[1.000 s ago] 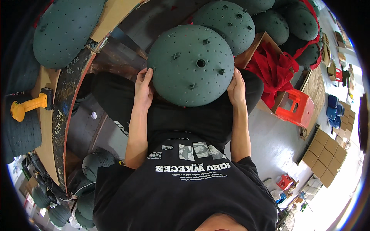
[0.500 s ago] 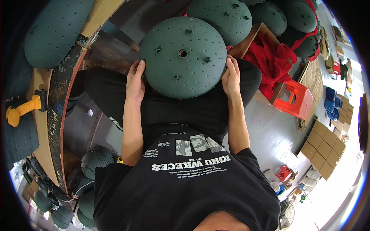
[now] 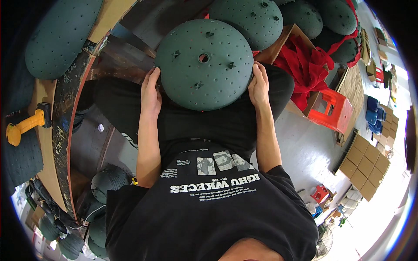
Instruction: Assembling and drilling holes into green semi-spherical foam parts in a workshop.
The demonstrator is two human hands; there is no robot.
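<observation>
A dark green plastic dome (image 3: 204, 82), dotted with small holes and with a round opening near its middle, rests over my lap. Several small cross-shaped pegs stand out of its surface. My left hand (image 3: 151, 91) grips its left rim, thumb along the edge. On the opposite rim, my right hand (image 3: 260, 86) holds it with the fingers partly hidden behind the edge. Just beyond, at the upper right, a similar green dome (image 3: 250, 21) lies close to the one I hold.
A worn curved workbench (image 3: 65, 130) on my left carries a yellow cordless power tool (image 3: 28, 126) and another green dome (image 3: 61, 39). To the right are red fabric (image 3: 300, 65) in a cardboard box and a red plastic stool (image 3: 333, 111). Stacked cartons (image 3: 363, 167) stand farther right.
Both hands keep their hold on the dome. The whole view has shifted very slightly, with the dome a little farther left in the picture.
</observation>
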